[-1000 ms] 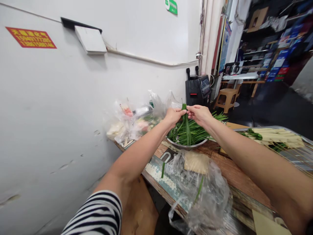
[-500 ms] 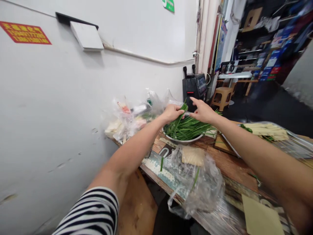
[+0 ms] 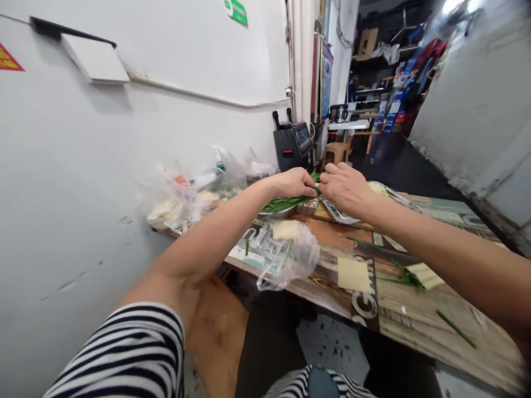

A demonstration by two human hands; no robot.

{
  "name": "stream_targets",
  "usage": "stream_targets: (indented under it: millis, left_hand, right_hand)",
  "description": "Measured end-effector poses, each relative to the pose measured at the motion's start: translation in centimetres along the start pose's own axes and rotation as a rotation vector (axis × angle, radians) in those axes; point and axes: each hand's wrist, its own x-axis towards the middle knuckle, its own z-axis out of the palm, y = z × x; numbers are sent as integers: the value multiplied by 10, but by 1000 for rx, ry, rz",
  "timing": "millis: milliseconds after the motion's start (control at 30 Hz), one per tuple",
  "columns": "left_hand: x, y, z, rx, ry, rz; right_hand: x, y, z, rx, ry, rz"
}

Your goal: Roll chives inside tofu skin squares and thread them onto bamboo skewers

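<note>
My left hand (image 3: 296, 183) is closed around a bunch of green garlic chives (image 3: 290, 204), held over a metal bowl (image 3: 279, 214). Meeting it from the right, my right hand (image 3: 343, 189) has its fingers curled at the chives' end; whether it grips them firmly is partly hidden. The forearms and hands cover much of the bowl. Behind my right hand shows part of a metal tray (image 3: 341, 216) with pale pieces on it. A pale yellow square sheet (image 3: 354, 275) lies on the table nearer to me. To its right are loose chives (image 3: 410, 276) beside a pale rolled sheet (image 3: 423, 275).
A crumpled clear plastic bag (image 3: 286, 257) sits at the table's (image 3: 415, 315) near edge. More bagged food (image 3: 178, 202) lines the white wall on the left. A black speaker box (image 3: 292, 145) stands behind the bowl, with a plastic stool (image 3: 335, 152) beyond.
The view has turned right, bringing more of the table into sight. My hands have come together, with the chives lifted between them; the right hand's pointing finger has curled in.
</note>
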Motion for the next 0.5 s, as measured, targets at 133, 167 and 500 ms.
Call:
stream_targets:
  millis: [133, 167, 500]
  left_hand:
    - [-8, 16, 68, -240, -73, 12]
    - [-11, 17, 87, -293, -83, 13]
    - [-29, -9, 208, -215, 121, 292]
  right_hand:
    - [-68, -25, 6, 138, -178, -30]
    - [-85, -34, 10, 181, -217, -31]
    - [-184, -82, 44, 416, -219, 122]
